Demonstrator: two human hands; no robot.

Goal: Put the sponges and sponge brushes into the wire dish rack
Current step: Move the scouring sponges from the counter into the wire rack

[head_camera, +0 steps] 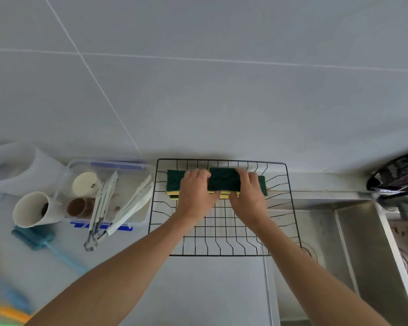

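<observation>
Sponges [224, 182] — green scouring side up, yellow foam below — lined up along the far edge of the wire dish rack [224, 231], close to the tiled wall [198, 90]. At least three green tops visible: one at the left end, a middle one standing slightly higher, one at the right end poking out past the fingers. Left hand [196, 196] curled over the seam between left and middle sponge, fingers on the green top, thumb against the yellow front — gripping. Right hand [247, 196] likewise wrapped around the middle sponge's right end, fingers over the top, thumb pressed on the yellow side. Both forearms reaching in over the near rim of the rack.

Rack partly on the white counter [210, 290], partly overhanging the steel sink [363, 243] to the right. Left of the rack, just beside it, a clear plastic tub [118, 164] holding small cups and two pairs of tongs [101, 208], handles sticking out over the near edge. White cup [33, 210] lying tipped beside the tub. Blue sponge brush [37, 236] flat on the counter below that cup, handle running toward the left forearm. More brushes, blurred — yellow, blue, orange [7, 311] — at the bottom left corner. Dark shiny bag [396, 175] at the right edge above the sink.
</observation>
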